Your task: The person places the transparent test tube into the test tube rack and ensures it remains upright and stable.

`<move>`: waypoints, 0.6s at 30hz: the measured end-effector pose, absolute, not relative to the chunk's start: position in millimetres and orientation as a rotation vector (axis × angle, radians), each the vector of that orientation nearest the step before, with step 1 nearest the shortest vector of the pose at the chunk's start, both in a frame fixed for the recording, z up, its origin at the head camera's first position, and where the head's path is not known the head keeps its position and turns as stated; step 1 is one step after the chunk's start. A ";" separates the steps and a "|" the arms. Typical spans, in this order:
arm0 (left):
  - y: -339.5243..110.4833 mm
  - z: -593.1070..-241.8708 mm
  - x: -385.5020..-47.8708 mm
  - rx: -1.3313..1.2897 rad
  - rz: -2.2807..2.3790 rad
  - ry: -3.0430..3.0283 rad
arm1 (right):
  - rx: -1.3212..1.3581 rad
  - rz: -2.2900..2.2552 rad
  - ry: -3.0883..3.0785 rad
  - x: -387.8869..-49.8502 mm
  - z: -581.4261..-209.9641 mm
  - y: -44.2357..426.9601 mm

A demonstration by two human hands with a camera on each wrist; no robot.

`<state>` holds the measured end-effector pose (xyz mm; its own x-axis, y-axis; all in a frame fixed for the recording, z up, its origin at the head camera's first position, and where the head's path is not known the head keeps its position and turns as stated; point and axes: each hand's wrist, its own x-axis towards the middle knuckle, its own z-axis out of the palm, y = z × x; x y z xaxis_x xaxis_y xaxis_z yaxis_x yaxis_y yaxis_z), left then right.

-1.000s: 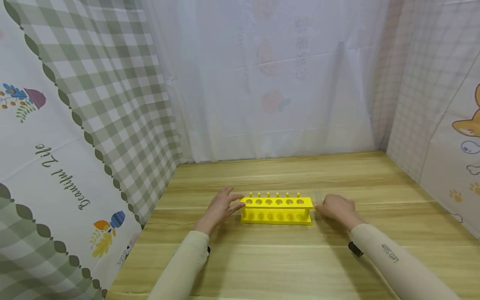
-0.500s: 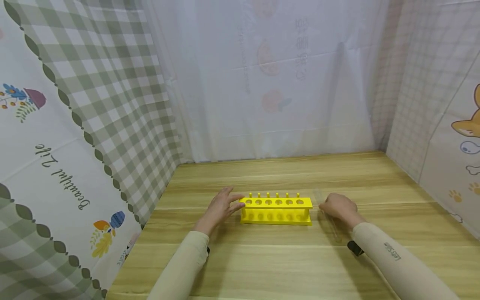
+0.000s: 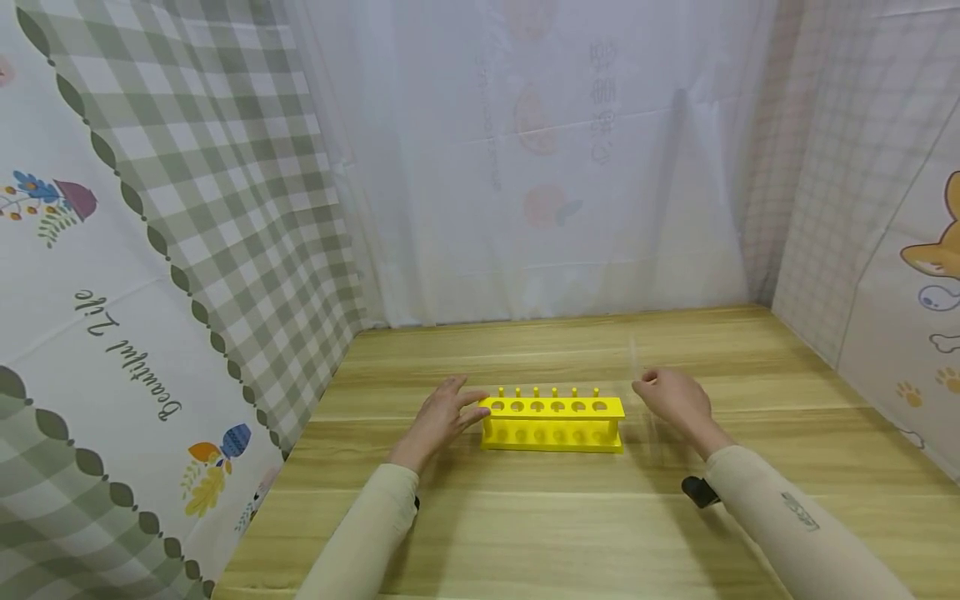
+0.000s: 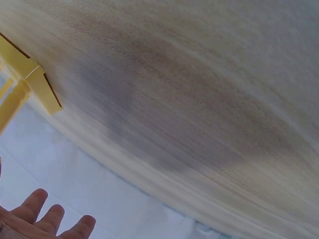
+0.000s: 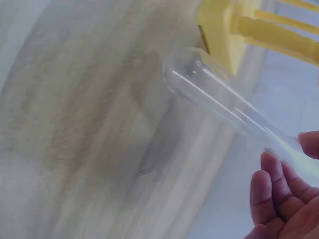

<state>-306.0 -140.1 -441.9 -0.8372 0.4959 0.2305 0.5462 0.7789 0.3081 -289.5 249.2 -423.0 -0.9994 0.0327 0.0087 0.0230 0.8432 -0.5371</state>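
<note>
A yellow test tube rack (image 3: 551, 413) stands upright on the table, with a row of round holes and a row of pegs behind them. My left hand (image 3: 441, 418) touches the rack's left end with thumb and forefinger, while its other fingers (image 4: 34, 205) stay straight and spread. Just past the rack's right end, my right hand (image 3: 678, 406) pinches a clear test tube (image 5: 214, 89) between thumb and fingers. In the right wrist view the tube's rounded end points down toward the tabletop. The tube is faint in the head view.
The wood-grained table (image 3: 525, 533) runs back to a white cloth (image 3: 465, 208). A green checked cloth (image 3: 225, 167) hangs on the left and a printed white cloth (image 3: 877, 317) on the right.
My right hand has risen slightly beside the rack, and the test tube has swung from slanting near the table to more upright. The left hand and the rack have stayed in place.
</note>
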 end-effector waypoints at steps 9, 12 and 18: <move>-138.5 -441.5 -305.4 -0.803 -0.540 -2.868 | -0.013 0.939 -2.717 -283.9 -413.7 244.1; -138.2 -441.0 -304.9 -0.799 -0.541 -2.870 | -0.010 0.937 -2.630 -281.5 -408.9 242.7; -138.2 -440.3 -303.6 -0.801 -0.550 -2.857 | -0.002 0.923 -2.463 -278.3 -394.2 237.2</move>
